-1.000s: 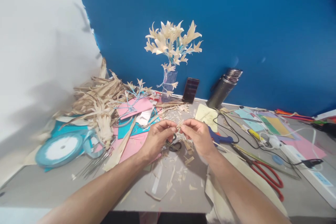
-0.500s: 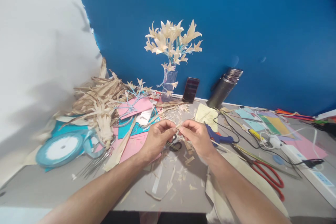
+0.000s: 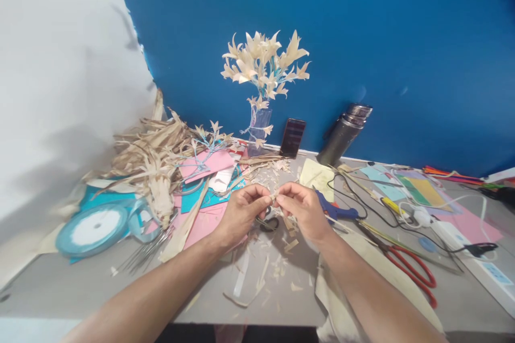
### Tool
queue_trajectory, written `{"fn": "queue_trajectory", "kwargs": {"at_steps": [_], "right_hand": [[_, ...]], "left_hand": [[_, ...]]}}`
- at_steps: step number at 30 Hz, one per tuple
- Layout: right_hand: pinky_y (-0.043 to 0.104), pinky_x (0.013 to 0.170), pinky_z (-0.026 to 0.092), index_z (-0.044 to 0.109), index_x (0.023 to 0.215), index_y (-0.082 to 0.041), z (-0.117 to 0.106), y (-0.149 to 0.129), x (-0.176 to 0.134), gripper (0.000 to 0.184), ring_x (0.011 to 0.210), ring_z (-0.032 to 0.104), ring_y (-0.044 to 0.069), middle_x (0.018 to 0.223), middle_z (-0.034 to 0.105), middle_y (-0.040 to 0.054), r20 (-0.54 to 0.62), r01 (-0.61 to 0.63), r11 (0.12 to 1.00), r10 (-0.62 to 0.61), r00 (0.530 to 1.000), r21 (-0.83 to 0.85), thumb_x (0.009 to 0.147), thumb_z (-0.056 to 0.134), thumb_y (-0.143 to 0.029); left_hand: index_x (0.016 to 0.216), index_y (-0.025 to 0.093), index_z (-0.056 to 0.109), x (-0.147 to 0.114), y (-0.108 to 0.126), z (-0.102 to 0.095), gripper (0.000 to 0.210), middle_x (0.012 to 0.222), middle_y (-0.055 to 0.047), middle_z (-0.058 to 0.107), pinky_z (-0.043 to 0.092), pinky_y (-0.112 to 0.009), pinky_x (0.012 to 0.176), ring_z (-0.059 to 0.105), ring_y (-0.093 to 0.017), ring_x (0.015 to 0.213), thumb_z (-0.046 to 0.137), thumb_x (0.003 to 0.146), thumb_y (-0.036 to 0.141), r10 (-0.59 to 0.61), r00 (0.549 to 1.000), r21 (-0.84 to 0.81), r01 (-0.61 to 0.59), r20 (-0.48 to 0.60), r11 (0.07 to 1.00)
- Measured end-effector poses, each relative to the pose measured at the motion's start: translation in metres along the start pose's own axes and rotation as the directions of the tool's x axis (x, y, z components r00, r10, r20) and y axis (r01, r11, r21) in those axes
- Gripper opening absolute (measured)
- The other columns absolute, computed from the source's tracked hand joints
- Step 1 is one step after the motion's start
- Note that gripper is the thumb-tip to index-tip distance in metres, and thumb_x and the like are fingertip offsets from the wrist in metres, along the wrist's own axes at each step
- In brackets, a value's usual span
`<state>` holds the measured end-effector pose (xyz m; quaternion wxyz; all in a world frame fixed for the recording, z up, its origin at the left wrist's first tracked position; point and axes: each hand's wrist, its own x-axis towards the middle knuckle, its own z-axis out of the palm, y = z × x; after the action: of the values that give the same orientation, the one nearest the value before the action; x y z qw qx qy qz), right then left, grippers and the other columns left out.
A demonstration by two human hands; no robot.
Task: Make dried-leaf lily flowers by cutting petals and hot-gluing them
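Observation:
My left hand (image 3: 246,207) and my right hand (image 3: 301,208) meet over the middle of the table, fingertips almost touching. Both are closed in a pinch on a small piece of pale dried husk (image 3: 274,196), most of it hidden by the fingers. Below the left fingers lie small dark-handled scissors (image 3: 269,223), partly covered. Husk scraps (image 3: 279,265) are scattered on the table under my hands. Just right of my right hand is a blue glue gun (image 3: 337,210). Pink paper (image 3: 204,223) lies beside my left hand.
Husk flowers (image 3: 263,61) stand in a clear vase (image 3: 259,123) at the back, beside a phone (image 3: 292,138) and a dark flask (image 3: 344,134). Left are a husk pile (image 3: 148,144) and blue ribbon roll (image 3: 94,228); right, red-handled scissors (image 3: 412,268) and a power strip (image 3: 475,265).
Both hands stay in almost the same place, with only slight finger movement around the husk piece. Nothing else has visibly moved.

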<state>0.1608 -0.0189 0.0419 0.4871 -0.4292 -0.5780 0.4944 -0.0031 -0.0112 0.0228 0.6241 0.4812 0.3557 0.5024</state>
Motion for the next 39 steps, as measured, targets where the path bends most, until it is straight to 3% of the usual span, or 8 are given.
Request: {"fn": "queue_trajectory", "kwargs": {"at_steps": [14,22,33,39], "right_hand": [[0.024,0.054,0.044,0.069,0.085,-0.018,-0.0063,0.0044,-0.0005,0.023,0.054,0.052,0.011,0.071,0.069,0.0021,0.07,0.026,0.999,-0.029,0.997,0.037,0.082,0.07,-0.041],[0.023,0.052,0.041,0.068,0.079,-0.018,-0.0041,-0.0035,-0.0024,0.022,0.055,0.05,0.011,0.067,0.065,0.001,0.043,0.039,0.999,-0.038,0.998,-0.024,0.078,0.074,-0.04],[0.02,0.045,0.029,0.064,0.063,-0.016,0.0008,-0.0008,0.0011,0.016,0.043,0.042,0.006,0.053,0.061,-0.001,0.061,-0.233,0.932,0.225,0.973,0.279,0.066,0.074,-0.028],[0.02,0.046,0.031,0.069,0.072,-0.015,-0.0032,0.0,0.0015,0.022,0.046,0.046,0.007,0.061,0.065,0.0016,0.11,-0.179,0.936,0.152,0.982,0.303,0.074,0.074,-0.036]], "left_hand": [[0.075,0.015,0.066,0.0001,-0.0021,-0.0015,0.023,0.069,-0.002,0.064,0.038,-0.023,0.056,0.052,-0.011,0.057,0.076,0.076,0.035,0.017,1.0,0.013,-0.017,0.019,1.0],[0.071,0.015,0.066,-0.0005,0.003,0.0,0.022,0.06,0.002,0.056,0.033,-0.022,0.052,0.043,-0.008,0.052,0.078,0.073,0.032,0.03,0.999,0.004,-0.03,0.01,1.0],[0.075,0.015,0.068,-0.0042,0.0031,-0.002,0.016,0.069,-0.002,0.064,0.037,-0.024,0.055,0.049,-0.011,0.057,0.074,0.079,0.029,0.089,0.987,0.096,-0.102,0.133,0.99],[0.078,0.015,0.067,-0.002,0.0025,-0.0033,0.018,0.069,-0.002,0.063,0.036,-0.024,0.054,0.049,-0.011,0.056,0.072,0.08,0.032,0.091,0.99,0.103,-0.102,0.104,0.989]]}}
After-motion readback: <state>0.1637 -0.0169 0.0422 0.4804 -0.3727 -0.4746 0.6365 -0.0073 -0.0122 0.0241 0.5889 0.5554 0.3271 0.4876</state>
